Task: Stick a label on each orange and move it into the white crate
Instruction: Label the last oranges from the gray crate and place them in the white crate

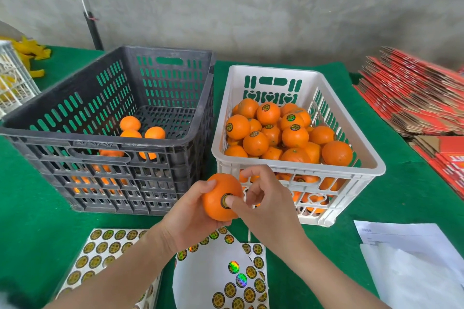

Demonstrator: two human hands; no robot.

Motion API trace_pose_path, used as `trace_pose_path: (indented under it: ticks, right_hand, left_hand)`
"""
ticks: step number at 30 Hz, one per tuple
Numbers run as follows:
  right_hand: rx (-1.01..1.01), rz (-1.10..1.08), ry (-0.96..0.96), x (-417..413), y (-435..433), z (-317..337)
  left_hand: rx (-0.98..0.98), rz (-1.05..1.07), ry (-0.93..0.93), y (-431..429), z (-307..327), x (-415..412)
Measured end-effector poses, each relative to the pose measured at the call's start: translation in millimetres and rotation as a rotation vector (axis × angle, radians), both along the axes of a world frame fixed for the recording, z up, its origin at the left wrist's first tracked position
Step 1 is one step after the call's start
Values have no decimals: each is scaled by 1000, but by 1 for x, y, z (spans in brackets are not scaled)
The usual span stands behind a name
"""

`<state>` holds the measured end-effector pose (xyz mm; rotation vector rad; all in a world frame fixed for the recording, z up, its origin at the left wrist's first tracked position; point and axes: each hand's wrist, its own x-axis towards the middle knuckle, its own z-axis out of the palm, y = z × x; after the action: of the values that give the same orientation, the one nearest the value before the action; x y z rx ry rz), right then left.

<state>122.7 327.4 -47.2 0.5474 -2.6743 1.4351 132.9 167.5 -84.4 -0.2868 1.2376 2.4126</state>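
Note:
My left hand [187, 218] grips an orange [216, 192] in front of the two crates, above the table. A round dark-and-gold label [224, 204] sits on the orange's near side. The thumb of my right hand [263, 204] presses on that label, while the other fingers curl loosely above it. The white crate [298, 169] at the right holds many oranges, several showing labels. The dark grey crate [105, 143] at the left holds several unlabelled oranges [130, 124]. Two label sheets lie at the near edge: a full label sheet [100, 253] and a partly used label sheet [218, 273].
Green felt [32, 208] covers the table. White papers [411, 253] lie at the near right. Stacks of flat red cartons [414, 98] fill the far right. A white wire basket [12, 80] and yellow scraps sit at the far left, with a black pole behind.

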Motion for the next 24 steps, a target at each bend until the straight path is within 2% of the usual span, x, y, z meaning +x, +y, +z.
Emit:
trace_pose_path:
  ticks: [4,8,10,14,18,22,24]
  right_hand:
    - [12,54,-16,-1,5,-4]
    - [-76,236,135,10,4,-7]
    - [-68,202,245,8,3,-5]
    - [-155,83,352,-14,8,13]
    - [-232,-88,265,-64,18,32]
    - [-40,-292,320,-151,45,43]
    - [86,-394,264,-195,63,42]
  left_hand:
    - [-77,-30,30,-1,7,3]
    - [-188,-124,220,6,23,4]
    - [-337,-89,282,12,35,1]
    - [-651,-51,531,21,70,-25]
    - [-833,67,591,36,81,-81]
    - [-1525,-18,644,46,58,-114]
    - [-1600,-17,660,45,50,-116]
